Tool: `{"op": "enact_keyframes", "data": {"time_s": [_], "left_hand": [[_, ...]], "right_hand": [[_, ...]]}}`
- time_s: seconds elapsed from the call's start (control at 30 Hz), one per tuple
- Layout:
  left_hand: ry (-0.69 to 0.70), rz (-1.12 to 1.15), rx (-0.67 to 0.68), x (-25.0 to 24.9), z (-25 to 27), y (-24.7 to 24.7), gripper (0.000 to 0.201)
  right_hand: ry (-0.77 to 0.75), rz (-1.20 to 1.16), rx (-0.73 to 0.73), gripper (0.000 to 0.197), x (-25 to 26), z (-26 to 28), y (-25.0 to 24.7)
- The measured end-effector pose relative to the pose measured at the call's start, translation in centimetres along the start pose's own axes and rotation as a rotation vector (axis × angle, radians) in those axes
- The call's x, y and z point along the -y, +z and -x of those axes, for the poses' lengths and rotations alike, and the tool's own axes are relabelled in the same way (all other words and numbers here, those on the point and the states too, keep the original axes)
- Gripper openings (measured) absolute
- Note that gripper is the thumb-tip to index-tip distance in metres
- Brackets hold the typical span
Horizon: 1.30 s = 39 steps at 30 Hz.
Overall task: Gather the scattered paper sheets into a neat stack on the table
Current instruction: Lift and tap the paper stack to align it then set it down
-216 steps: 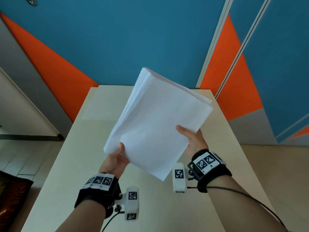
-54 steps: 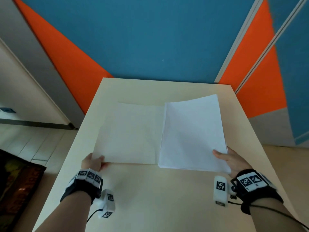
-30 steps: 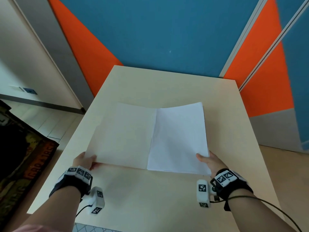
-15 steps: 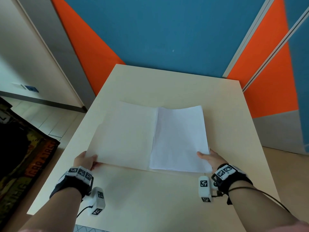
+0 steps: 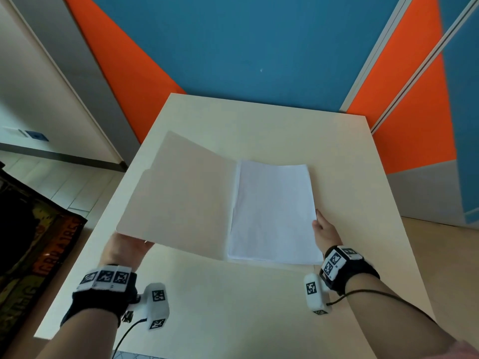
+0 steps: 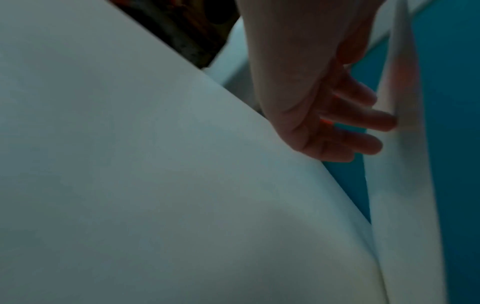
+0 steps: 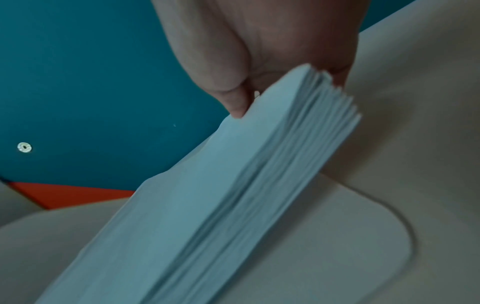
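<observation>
A stack of white paper sheets point(image 5: 272, 211) lies on the right half of an open beige folder on the table point(image 5: 233, 307). My right hand point(image 5: 322, 229) pinches the stack's right edge near the front corner. In the right wrist view its thumb point(image 7: 233, 102) lies on top of the sheets point(image 7: 207, 205), whose edges fan slightly. The folder's left flap point(image 5: 178, 193) is raised off the table. My left hand point(image 5: 124, 248) sits under the flap's front left corner. In the left wrist view its straight fingers point(image 6: 363, 123) press against the flap point(image 6: 397, 185).
The table stands against a blue and orange wall point(image 5: 246, 47). A dark patterned rug point(image 5: 31, 242) lies on the floor past the table's left edge. Bare tabletop shows in front of and behind the folder.
The folder's left flap, flat on the table half a second ago, now tilts up on my left hand. The right hand has stayed at the stack's edge.
</observation>
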<state>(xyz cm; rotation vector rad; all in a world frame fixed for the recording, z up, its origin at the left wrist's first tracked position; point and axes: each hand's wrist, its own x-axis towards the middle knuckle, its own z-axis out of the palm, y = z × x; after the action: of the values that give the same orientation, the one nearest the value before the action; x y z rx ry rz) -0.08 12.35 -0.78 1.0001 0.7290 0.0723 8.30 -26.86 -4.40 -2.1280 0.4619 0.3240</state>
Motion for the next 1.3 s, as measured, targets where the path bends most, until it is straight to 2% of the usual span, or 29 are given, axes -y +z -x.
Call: {"op": "enact_keyframes", "data": {"time_s": [0.07,0.1,0.13,0.17,0.2,0.23,0.27,0.33,0.43,0.5,0.53,0.57,0.63,0.77,0.83,0.9,0.93,0.97,1.0,1.03,1.1,1.3], "left_hand": [[-0.042,-0.006,-0.025,0.4,0.6,3.3,0.044],[-0.113,-0.078,-0.02,0.7,1.2,4.8,0.046],[-0.183,-0.256,-0.07,0.8,1.3,6.0,0.048],[-0.205,-0.551,-0.018,0.4,2.9,7.0,0.052],[-0.206,-0.818,-0.033,0.8,3.4,8.3,0.053],[-0.203,-0.875,-0.054,1.7,3.0,9.1,0.049],[-0.22,-0.883,0.013,2.9,2.1,9.9,0.042],[-0.048,-0.935,0.277,4.1,1.5,11.5,0.029],[0.124,-1.047,0.394,6.1,0.6,13.0,0.03],[0.166,-1.174,0.365,7.0,-0.1,13.5,0.033],[0.174,-1.217,0.337,7.6,-0.6,13.7,0.033],[0.176,-1.254,0.32,7.9,-0.8,13.9,0.033],[0.179,-1.294,0.294,8.5,-0.8,14.3,0.035],[0.201,-1.349,0.166,9.5,-0.7,15.1,0.034],[0.193,-1.372,0.124,9.7,-0.6,15.5,0.032],[0.156,-1.394,0.093,9.7,-0.5,15.8,0.033],[0.126,-1.394,0.071,9.6,-0.6,16.0,0.038],[0.089,-1.379,0.045,9.5,-0.8,16.0,0.047],[0.047,-1.355,0.024,9.3,-1.0,16.1,0.057],[0.012,-1.338,0.008,9.1,-1.3,16.2,0.066],[-0.028,-1.349,0.003,8.8,-1.7,16.2,0.072],[-0.058,-1.368,-0.004,8.7,-1.9,15.9,0.064]], "right_hand": [[0.018,0.009,-0.021,0.047,0.0,-0.2,0.3],[0.014,0.02,-0.028,0.048,-0.2,-0.2,0.4],[0.009,0.035,-0.042,0.048,-0.2,-0.2,0.4],[0.0,0.053,-0.054,0.047,-0.3,-0.2,0.5],[-0.007,0.061,-0.062,0.047,-0.3,-0.1,0.5],[-0.016,0.069,-0.06,0.047,-0.3,0.1,0.6],[-0.016,0.079,-0.058,0.046,-0.2,0.3,0.6],[-0.033,0.083,-0.064,0.046,-0.1,0.6,0.5],[-0.007,0.088,-0.047,0.046,-0.1,0.7,0.2],[0.018,0.111,-0.025,0.04,0.0,0.4,0.1],[0.039,0.126,0.002,0.027,-0.1,0.2,0.0],[0.062,0.137,0.03,0.022,0.2,0.3,-0.2],[0.123,0.105,0.064,0.033,0.1,0.2,-0.6],[0.167,-0.164,0.158,0.029,0.3,0.6,-1.6],[0.252,-0.362,0.186,0.029,0.1,0.7,-2.0],[0.38,-0.523,0.164,0.041,0.1,0.5,-2.1],[0.423,-0.491,0.167,0.055,-0.1,0.0,-2.0],[0.422,-0.384,0.161,0.07,0.1,0.0,-1.9],[0.415,-0.222,0.14,0.077,0.3,0.0,-1.5],[0.384,-0.1,0.089,0.075,0.8,0.5,-1.2],[0.387,0.001,0.072,0.074,0.8,1.2,-0.3],[0.461,0.046,0.059,0.066,0.9,1.0,0.7]]}}
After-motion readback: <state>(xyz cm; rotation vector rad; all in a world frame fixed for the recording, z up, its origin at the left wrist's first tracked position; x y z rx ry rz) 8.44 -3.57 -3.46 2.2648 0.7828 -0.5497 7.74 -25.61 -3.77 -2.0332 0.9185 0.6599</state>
